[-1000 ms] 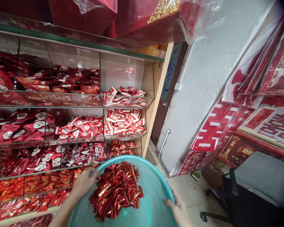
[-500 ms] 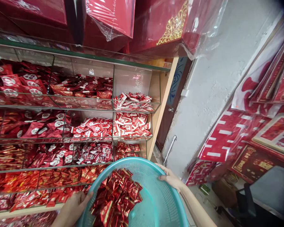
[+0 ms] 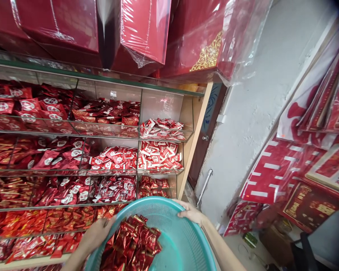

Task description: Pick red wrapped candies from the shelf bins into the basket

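Observation:
A teal plastic mesh basket [image 3: 183, 229] is held up in front of the shelves, cut off by the bottom of the view. Shiny red wrapped candies [image 3: 132, 244] with gold edges lie heaped in its left half. My left hand [image 3: 100, 229] grips the basket's left rim, thumb over the edge and most fingers hidden beneath. On the far right rim, my right hand [image 3: 191, 213] is closed, its fingers curled over the edge.
A display shelf [image 3: 161, 173] with clear dividers holds several sorts of red packets. Large plastic-wrapped red boxes [image 3: 144, 34] sit on top. A grey wall [image 3: 243, 124], a dark door [image 3: 205, 139] and hanging red goods [image 3: 267, 171] stand to the right.
The basket has shifted slightly left and down in the view, with both hands still on its rim. The shelves and boxes appear lower and a little further right.

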A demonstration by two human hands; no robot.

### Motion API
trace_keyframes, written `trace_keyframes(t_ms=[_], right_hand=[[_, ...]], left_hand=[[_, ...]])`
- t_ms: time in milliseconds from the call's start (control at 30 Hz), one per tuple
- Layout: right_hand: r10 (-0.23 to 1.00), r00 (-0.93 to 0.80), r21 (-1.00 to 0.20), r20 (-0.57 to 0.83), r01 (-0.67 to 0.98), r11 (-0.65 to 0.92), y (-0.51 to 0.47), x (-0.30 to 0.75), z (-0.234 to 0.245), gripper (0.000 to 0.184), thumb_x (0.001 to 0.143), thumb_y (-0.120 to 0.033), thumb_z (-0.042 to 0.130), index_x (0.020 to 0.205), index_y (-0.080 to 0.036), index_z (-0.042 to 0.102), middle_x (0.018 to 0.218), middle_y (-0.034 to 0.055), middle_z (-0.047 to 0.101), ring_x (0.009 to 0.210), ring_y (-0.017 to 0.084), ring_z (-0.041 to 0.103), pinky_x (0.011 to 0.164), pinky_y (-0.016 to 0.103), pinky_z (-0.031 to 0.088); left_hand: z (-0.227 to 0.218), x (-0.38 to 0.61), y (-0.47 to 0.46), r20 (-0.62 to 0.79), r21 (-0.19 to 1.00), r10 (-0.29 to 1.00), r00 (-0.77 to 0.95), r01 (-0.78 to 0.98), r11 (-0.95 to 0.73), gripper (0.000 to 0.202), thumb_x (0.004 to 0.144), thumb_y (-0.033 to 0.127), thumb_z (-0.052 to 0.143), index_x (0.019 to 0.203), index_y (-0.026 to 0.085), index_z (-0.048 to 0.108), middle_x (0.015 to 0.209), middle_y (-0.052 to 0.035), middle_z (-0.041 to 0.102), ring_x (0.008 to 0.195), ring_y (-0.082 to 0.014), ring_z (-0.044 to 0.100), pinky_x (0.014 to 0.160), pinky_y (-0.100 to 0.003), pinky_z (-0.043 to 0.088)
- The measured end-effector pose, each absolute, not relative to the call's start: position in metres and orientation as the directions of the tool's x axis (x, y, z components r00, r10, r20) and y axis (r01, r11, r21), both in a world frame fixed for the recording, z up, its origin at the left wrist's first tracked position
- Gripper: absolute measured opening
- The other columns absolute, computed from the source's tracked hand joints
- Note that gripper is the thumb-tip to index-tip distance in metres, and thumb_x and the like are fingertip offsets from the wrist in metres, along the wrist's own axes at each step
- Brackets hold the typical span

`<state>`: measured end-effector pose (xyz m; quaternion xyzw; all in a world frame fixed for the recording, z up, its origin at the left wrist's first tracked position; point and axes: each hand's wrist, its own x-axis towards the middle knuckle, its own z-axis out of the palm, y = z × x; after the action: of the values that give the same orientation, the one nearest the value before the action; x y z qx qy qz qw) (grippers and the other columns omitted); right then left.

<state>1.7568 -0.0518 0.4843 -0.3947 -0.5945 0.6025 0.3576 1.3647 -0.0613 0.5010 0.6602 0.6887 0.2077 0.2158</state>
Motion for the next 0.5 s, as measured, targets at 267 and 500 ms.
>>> trace_keyframes(t_ms=[267,500], right_hand=[[0.893,-0.449,-0.993,-0.04,-0.078,-0.083,-0.049,1.752,0.489,0.067,0.058,-0.024,0.069,0.123,-0.025,0.052,0.101,0.0014,0.065,0.089,0.021,0.06,0.084,0.038,0.045],[0.901,-0.431,-0.99,-0.048,-0.096,-0.099,-0.051,1.76,0.483,0.068,0.06,-0.023,0.07,0.125,-0.025,0.051,0.105,0.0015,0.064,0.096,0.022,0.059,0.089,0.039,0.042]], left_hand=[[0.526,1.442,0.0,0.11,0.534,0.97,0.217,0.81,-0.242,0.044,0.084,0.052,0.035,0.083,0.021,0.067,0.084,-0.0092,0.069,0.082,-0.0218,0.063,0.071,-0.026,0.04],[0.511,1.483,0.036,0.139,0.579,0.881,0.453,0.684,-0.443,0.054,0.083,0.056,0.033,0.061,0.016,0.061,0.056,-0.0013,0.056,0.056,-0.0153,0.051,0.053,-0.023,0.029]])
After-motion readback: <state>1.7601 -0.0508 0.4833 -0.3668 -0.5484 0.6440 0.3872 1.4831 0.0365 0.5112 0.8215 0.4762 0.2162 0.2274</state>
